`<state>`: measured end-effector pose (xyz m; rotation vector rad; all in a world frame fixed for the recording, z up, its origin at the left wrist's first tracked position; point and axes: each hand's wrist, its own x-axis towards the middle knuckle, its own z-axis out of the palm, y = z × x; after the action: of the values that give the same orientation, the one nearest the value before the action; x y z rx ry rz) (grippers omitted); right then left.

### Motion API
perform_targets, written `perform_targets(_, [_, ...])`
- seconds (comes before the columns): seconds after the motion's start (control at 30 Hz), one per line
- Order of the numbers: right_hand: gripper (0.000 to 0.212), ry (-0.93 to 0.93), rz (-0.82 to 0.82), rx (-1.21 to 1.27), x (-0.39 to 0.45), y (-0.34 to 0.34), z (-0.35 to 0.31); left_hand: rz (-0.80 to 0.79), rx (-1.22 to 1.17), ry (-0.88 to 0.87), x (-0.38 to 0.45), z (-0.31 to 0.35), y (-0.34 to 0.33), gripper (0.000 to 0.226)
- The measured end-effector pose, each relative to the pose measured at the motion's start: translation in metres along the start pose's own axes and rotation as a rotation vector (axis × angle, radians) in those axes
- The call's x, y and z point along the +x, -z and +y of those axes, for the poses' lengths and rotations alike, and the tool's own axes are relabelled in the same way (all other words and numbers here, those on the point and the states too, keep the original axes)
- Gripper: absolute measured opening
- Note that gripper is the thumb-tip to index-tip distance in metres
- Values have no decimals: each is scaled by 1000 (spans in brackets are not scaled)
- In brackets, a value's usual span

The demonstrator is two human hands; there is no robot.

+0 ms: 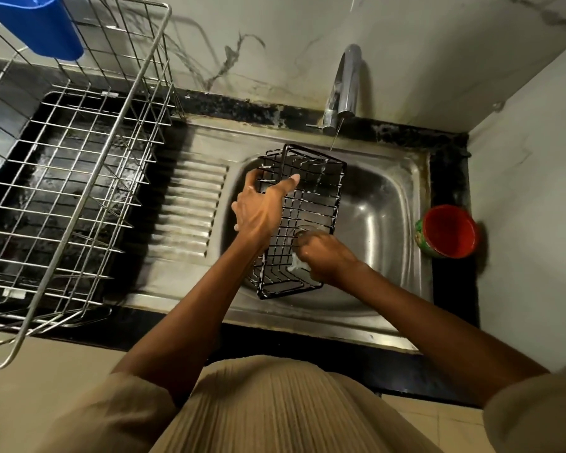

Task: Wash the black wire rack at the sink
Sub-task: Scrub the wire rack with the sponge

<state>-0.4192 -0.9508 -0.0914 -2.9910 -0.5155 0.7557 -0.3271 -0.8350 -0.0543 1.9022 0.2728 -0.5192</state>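
The black wire rack [303, 220] is standing tilted inside the steel sink [389, 204], with its far end toward 12 o'clock, just below the tap [343, 86], and its near end toward 6 o'clock, close to the front wall of the basin. A thin stream of water is falling from the tap near the far end of the rack. White foam is sitting on some of the wires.

The left hand [262, 207] is holding the rack on its 9 o'clock side. The fingers are spread a little and are curling over the upper left edge, and the thumb is lying stretched across the wires toward 1 o'clock. The right hand [327, 256] is inside the near part of the rack, at about 5 o'clock from the left hand. Its fingers are curled together into a closed shape, pressing on the wires, and a bit of white foam is showing beside them. I cannot tell if the fingers are pinching a scrubber or something else, because this part is blurred.

A large silver wire basket [79, 178] is standing at 9 o'clock from the sink, over the dark counter [451, 178]. A blue plastic container [43, 24] is hanging in its far corner, at 10 o'clock. A red cup [448, 230] is resting on the counter at 3 o'clock, just beside the sink rim.
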Motion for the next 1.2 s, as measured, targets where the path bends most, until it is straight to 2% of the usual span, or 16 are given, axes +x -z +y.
perform_targets(0.1, [18,-33,-45,40,-5,12,10,-5,26,26,3,-5,2,102])
perform_targets(0.17, [20,-92,55,58,-5,20,20,-19,48,8,1,-2,0,101])
perform_targets(0.27, [33,-248,306,5,4,30,39,-52,65,6,-4,4,-2,101])
perform_targets(0.37, [34,-408,391,16,13,28,46,-73,61,19,-6,5,-4,98])
perform_targets(0.43, [29,-343,297,-17,13,23,38,-73,58,29,-5,6,-4,99])
perform_targets(0.53, [15,-156,22,95,2,20,21,-51,66,39,-3,4,-2,99])
perform_targets(0.6, [16,-118,-16,116,-2,21,21,-53,51,40,-2,1,0,102])
perform_targets(0.67, [19,-202,131,44,0,23,32,-70,33,41,-3,-1,-1,106])
perform_targets(0.77, [29,-449,381,-111,8,26,53,-96,20,40,-7,4,-4,106])
perform_targets(0.87, [27,-585,530,-157,16,29,57,-116,30,36,-8,9,-9,105])
perform_targets(0.93, [26,-504,491,-145,20,23,46,-113,28,33,-7,10,-10,105])
perform_targets(1.03, [19,-206,263,5,15,6,25,-73,16,32,-3,10,-6,109])
perform_targets(1.1, [14,-75,128,66,6,2,15,-56,7,35,2,8,-1,111])
perform_targets(1.17, [15,-101,119,53,3,5,18,-52,-7,42,5,6,2,110])
perform_targets(1.2, [18,-153,175,21,3,10,23,-48,-14,42,5,5,3,108])
